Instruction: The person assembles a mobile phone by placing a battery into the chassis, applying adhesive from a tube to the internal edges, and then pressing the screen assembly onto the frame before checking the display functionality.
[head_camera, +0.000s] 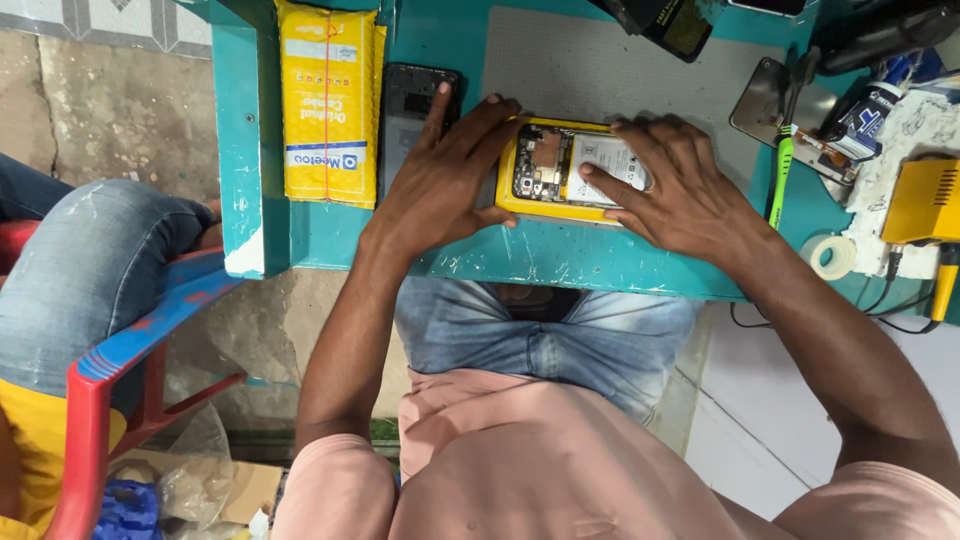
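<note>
Two hands meet on an opened phone (572, 172) in a yellow frame, lying at the centre of the frame near the front edge of the teal bench (520, 255). The left hand (440, 180) clasps the phone's left end, its fingers spread and curled around the frame. The right hand (680, 190) lies flat over the right end, fingers splayed, one fingertip pressing the pale battery (606, 160); whether it grips the frame underneath is hard to tell. Just left of the left hand lies a dark phone (405, 110), and beyond that a yellow packet (328, 100). A green tool (779, 175) and a tape roll (832, 256) sit at right, near the right wrist. A grey mat (600, 70) lies behind the phone.
</note>
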